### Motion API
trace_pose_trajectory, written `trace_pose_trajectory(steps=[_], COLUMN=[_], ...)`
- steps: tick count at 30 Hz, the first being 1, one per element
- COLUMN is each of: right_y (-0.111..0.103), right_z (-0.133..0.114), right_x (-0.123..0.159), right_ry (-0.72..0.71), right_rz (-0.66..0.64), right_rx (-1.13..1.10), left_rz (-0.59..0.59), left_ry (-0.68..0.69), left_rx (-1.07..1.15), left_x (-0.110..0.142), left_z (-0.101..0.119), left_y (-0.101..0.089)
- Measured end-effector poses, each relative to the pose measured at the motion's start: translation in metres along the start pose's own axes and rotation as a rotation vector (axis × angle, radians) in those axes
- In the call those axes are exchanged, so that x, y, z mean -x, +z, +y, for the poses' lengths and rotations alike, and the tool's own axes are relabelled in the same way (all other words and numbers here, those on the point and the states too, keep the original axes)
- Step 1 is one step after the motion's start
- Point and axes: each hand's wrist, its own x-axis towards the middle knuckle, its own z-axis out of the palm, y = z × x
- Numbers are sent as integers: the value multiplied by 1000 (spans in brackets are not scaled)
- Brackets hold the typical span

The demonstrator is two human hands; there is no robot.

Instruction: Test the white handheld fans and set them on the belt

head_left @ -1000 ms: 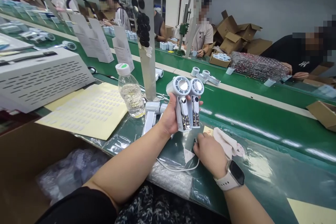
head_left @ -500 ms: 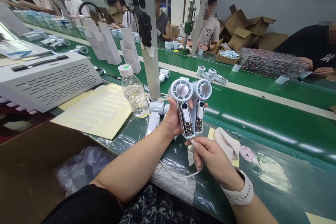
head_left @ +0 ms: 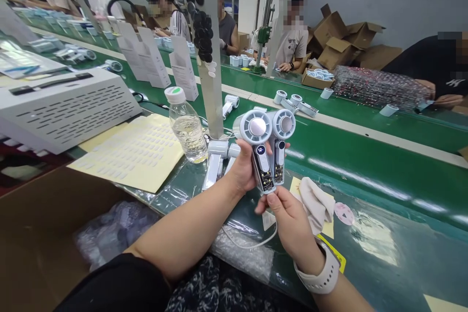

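Observation:
My left hand (head_left: pixel 243 168) is closed around two small white handheld fans (head_left: pixel 263 146), held upright side by side with their round heads up. The left fan shows a lit display with digits on its handle. My right hand (head_left: pixel 287 217) is pinched just under the bottom of the left fan's handle, gripping the end of a white cable (head_left: pixel 252 243) that loops down over the mat. A white watch is on my right wrist.
A water bottle (head_left: pixel 186 126), yellow label sheets (head_left: pixel 135 153), more fans (head_left: pixel 215 163) and a metal stand (head_left: pixel 210 53) lie left of my hands. A white cloth (head_left: pixel 316 202) lies to the right. A cardboard box (head_left: pixel 54 234) sits near left. Other people work across the green belt (head_left: pixel 365 146).
My right hand rose from the mat with the cable end up to the bottom of the left fan's handle. That fan's display now shows digits.

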Motion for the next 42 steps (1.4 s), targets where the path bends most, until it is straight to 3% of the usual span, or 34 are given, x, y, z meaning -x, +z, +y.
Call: trace_pose_trajectory(steps=[3,10,19,26,35,42], right_y=[-7,-5,-5,-9,-5,-11], right_z=[-2,-1,-2,-8,-3,-6], right_x=[1,5,2,-1,0,0], right_ry=[-113,-242,-28,18,42,-60], right_rz=[8,9,138,76,145,119], right_rx=[154,182,-27,-121,-194,-20], left_rz=[2,80,-20,-19,5,2], left_ry=[-15,-103,-26,-41,-27,-43], left_rx=[62,215,122,42,-55,23], left_x=[1,0,4,4,6,4], left_z=[0,6,10,11,5,7], left_y=[2,5,11,8,9,10])
